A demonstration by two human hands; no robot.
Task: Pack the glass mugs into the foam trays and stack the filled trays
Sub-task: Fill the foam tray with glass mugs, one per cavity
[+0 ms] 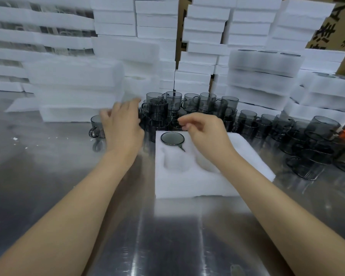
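The left hand (122, 126) reaches forward with fingers spread and slack, holding nothing. The right hand (204, 130) hovers with fingers loosely curled and thumb near forefinger, with nothing visible between them.

Both are over a steel desk (167, 236) walled at the back by foam stacks (114, 16). To the right stands a shorter pile of filled trays (263, 76), dark rims showing on top. Nearer, a tray (187, 186) lies flat in front of the person. Behind it is a crowd of smoked mugs (173, 104), some stacked on each other, running off to the right. A lone mug (96, 124) stands apart on the left. One seated mug (172, 138) fills the tray's far-left pocket, while the near pocket (174, 161) beside it is bare.

The crowding is the likely hazard. A hand going into the stacked mugs could knock one off its neighbour, and glass on steel would chip or break. A mug set in crooked, its handle off the slot, would probably sit proud and make the next tray rock when stacked.

The left hand is between the lone mug and the crowd. Its fingertips are blurred, so I cannot tell if they touch either. The right hand hangs above the tray's far edge, just right of the seated mug and close in front of the crowd.
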